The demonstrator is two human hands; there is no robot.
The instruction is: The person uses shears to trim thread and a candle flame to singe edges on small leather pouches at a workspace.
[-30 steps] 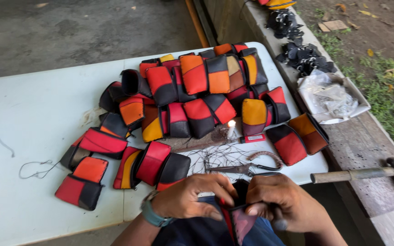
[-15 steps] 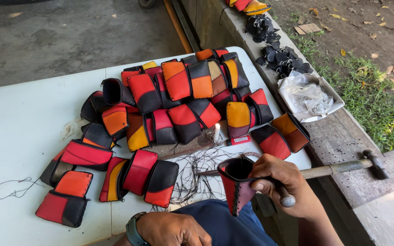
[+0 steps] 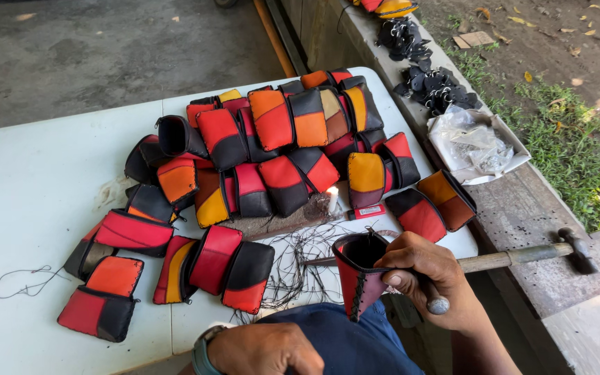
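Red-and-black pouch (image 3: 357, 274) at lower centre of the frame, mouth open, pinched by its rim in the right hand (image 3: 428, 278), fingers closed on it. Left hand (image 3: 265, 349) at the bottom edge, curled loosely, holding nothing visible. Heaped pouches (image 3: 279, 153) on the white table (image 3: 36, 180) above. Hammer (image 3: 522, 255) just right of the hand.

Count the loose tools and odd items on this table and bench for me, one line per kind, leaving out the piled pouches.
Wooden-handled hammer: 1
Small lit white candle: 1
Open red-and-black leather pouch in the right hand: 1
Crumpled clear plastic bag: 1
Total: 4
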